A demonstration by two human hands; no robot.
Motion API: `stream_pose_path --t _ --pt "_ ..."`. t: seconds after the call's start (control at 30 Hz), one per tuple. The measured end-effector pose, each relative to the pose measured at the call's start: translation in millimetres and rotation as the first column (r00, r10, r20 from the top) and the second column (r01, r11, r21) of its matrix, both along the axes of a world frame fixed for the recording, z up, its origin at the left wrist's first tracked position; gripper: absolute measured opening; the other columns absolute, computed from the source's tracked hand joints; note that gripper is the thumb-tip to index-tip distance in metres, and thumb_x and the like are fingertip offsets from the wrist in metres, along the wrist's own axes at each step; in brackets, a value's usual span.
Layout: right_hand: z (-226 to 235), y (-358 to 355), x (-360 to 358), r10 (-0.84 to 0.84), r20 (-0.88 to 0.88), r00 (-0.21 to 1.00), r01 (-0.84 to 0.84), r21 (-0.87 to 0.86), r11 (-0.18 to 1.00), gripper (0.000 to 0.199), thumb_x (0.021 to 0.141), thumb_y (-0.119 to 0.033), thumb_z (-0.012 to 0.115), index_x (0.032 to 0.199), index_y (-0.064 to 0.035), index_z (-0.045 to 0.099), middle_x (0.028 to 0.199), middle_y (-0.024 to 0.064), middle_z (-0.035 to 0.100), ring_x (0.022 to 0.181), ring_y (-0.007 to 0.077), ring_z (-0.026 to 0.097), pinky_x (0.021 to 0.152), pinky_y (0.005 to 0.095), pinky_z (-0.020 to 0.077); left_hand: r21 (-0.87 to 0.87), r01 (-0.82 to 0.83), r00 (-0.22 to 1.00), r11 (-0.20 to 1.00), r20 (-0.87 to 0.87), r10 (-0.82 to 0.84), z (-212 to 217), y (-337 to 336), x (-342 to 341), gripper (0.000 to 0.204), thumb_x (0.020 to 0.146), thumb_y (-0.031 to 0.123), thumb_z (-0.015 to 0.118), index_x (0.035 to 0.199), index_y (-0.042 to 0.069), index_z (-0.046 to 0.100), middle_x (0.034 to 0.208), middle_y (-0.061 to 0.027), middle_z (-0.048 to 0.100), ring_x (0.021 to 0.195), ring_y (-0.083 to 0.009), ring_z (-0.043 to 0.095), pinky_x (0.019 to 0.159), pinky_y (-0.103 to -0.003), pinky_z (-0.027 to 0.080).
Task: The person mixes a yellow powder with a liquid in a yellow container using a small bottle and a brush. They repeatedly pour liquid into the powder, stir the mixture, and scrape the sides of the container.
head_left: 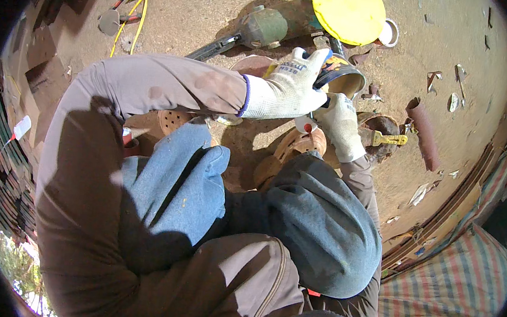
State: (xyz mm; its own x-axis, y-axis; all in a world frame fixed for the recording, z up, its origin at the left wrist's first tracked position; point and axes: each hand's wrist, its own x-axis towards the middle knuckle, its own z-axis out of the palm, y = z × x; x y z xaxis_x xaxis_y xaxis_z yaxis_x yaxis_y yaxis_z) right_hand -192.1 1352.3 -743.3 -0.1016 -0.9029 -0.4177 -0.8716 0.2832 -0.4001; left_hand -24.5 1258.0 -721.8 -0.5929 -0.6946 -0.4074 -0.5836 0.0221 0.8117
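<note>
My left hand (295, 85), in a white knitted glove, is closed around the side of a tin can (344, 82) with a colourful label. The can is tilted, its mouth turned toward my right hand. My right hand (338, 124), gloved too, has its fingers closed just below the can's rim; what they hold, if anything, is hidden. Beneath both hands is a small white round piece with a red spot (307, 126), above my brown clog (308, 144). Near my right wrist a yellow-handled tool (389, 139) lies across a round, dark-filled container (378, 122).
Beyond my hands lie a green power tool (265, 28) and a bright yellow round lid (348, 14), with a white ring-shaped item (389, 33) beside it. A reddish-brown roll (423, 134) and scraps lie to the right. Yellow cable (141, 12) runs at upper left; striped cloth (452, 287) lies lower right.
</note>
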Motion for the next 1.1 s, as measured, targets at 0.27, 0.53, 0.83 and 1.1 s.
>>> stream_pose_path --t 0.27,0.53,0.83,1.1 --pt "-11 -7 10 -0.334 0.499 0.800 0.122 0.409 0.904 0.025 0.081 -0.018 0.080 0.093 0.0034 0.076 0.075 0.0068 0.074 0.068 0.0096 0.066 0.064 0.0314 0.0533 0.206 0.038 0.999 0.978 -0.001 -0.039 7 -21 17 0.078 0.086 0.029 0.073 0.151 0.006 0.037 0.124 -0.0281 0.052 0.096 -0.0346 0.067 0.071 -0.040 0.059" --pt "50 -54 -17 -0.311 0.451 0.837 0.419 -0.161 0.894 0.023 0.084 -0.014 0.082 0.100 0.0014 0.076 0.085 0.0075 0.075 0.076 0.0072 0.065 0.071 0.0255 0.0529 0.479 -0.103 0.984 0.872 -0.077 0.159 1 -47 64 0.069 0.092 0.016 0.068 0.151 0.001 0.035 0.125 -0.0171 0.063 0.093 -0.0189 0.069 0.065 -0.031 0.062" --pt "16 -99 -69 0.306 -0.382 0.872 -0.478 -0.535 0.696 0.025 0.083 -0.019 0.076 0.107 -0.0105 0.075 0.106 0.0048 0.072 0.094 0.0245 0.069 0.077 0.0352 0.0566 0.519 -0.264 0.951 0.813 0.001 0.309 16 -44 130 0.062 0.097 0.016 0.064 0.153 0.007 0.039 0.130 -0.0059 0.061 0.109 -0.0108 0.060 0.086 -0.028 0.056" --pt "12 -108 -69 0.413 -0.420 0.808 -0.580 -0.448 0.680 0.028 0.081 -0.019 0.077 0.108 -0.0110 0.076 0.105 0.0055 0.071 0.096 0.0259 0.068 0.082 0.0372 0.0553 0.452 -0.333 0.907 0.828 -0.087 0.413 2 -39 159 0.067 0.089 0.006 0.066 0.151 0.006 0.042 0.131 -0.0109 0.062 0.113 -0.0160 0.061 0.097 -0.031 0.053"
